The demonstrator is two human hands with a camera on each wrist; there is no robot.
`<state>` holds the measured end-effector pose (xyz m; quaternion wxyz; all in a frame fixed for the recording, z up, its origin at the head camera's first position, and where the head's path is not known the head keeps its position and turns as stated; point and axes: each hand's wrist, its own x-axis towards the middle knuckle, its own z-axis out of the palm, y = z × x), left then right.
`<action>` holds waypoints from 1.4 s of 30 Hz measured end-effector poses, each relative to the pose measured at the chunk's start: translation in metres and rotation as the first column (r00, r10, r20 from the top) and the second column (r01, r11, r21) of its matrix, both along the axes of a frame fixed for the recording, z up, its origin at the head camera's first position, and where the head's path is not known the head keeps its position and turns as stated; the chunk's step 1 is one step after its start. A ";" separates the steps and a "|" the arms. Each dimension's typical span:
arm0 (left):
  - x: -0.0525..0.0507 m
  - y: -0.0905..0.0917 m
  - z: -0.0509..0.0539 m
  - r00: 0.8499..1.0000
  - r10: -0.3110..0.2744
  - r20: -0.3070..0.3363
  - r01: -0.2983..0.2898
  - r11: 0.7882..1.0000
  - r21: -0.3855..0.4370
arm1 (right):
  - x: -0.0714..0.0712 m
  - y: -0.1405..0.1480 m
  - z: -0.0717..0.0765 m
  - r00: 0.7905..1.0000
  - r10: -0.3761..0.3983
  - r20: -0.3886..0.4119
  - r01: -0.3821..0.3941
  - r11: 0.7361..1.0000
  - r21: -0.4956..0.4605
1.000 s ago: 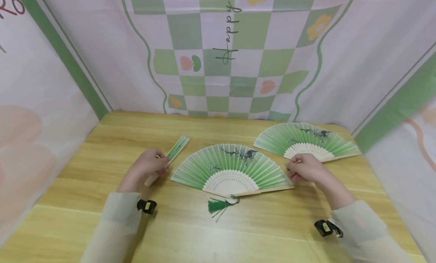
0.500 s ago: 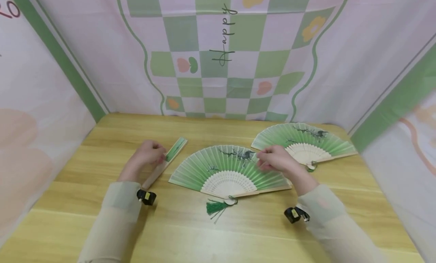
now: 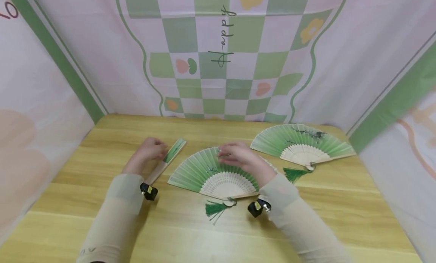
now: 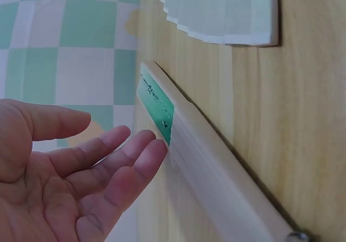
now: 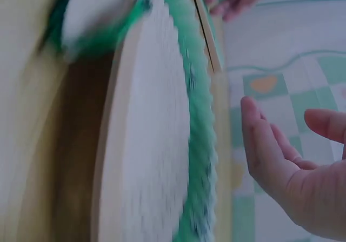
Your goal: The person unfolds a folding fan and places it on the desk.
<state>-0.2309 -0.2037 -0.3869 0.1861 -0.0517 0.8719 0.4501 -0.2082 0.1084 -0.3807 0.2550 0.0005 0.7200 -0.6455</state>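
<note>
A folded fan [image 3: 175,151] with a green cloth strip and pale wooden sticks lies slantwise on the left of the table. Just beside it is my left hand [image 3: 148,151], fingers loosely bent and holding nothing; in the left wrist view its fingertips [image 4: 154,150] come close to the fan, and whether they touch it I cannot tell. Over the spread green fan [image 3: 226,183] in the middle hovers my right hand [image 3: 240,159], with nothing in its grasp. That fan's right part is hidden behind the hand and wrist. Its green tassel [image 3: 214,207] points left.
Another spread green fan [image 3: 304,151] lies at the back right, its tassel [image 3: 294,173] hanging toward the front. The wooden table [image 3: 190,240] meets a checked cloth backdrop [image 3: 214,81] behind, with cloth walls on both sides.
My right hand has moved left, from between the two spread fans to above the middle one. My left hand has shifted slightly up and off the folded fan. The fans stay in place.
</note>
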 end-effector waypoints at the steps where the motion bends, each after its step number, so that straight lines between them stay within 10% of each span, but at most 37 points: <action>1: -0.001 0.001 0.000 1.000 0.005 0.009 -0.005 1.000 0.003 | -0.001 -0.007 -0.001 1.000 -0.004 0.012 0.004 1.000 -0.023; 20: -0.009 0.004 0.002 0.998 -0.058 0.036 0.060 0.996 -0.058 | -0.019 -0.111 -0.020 0.930 -0.057 0.362 0.205 0.900 -0.384; 42: -0.018 0.006 -0.009 0.993 -0.055 0.106 0.057 0.998 -0.014 | -0.021 -0.127 -0.031 0.882 -0.075 0.465 0.317 0.825 -0.469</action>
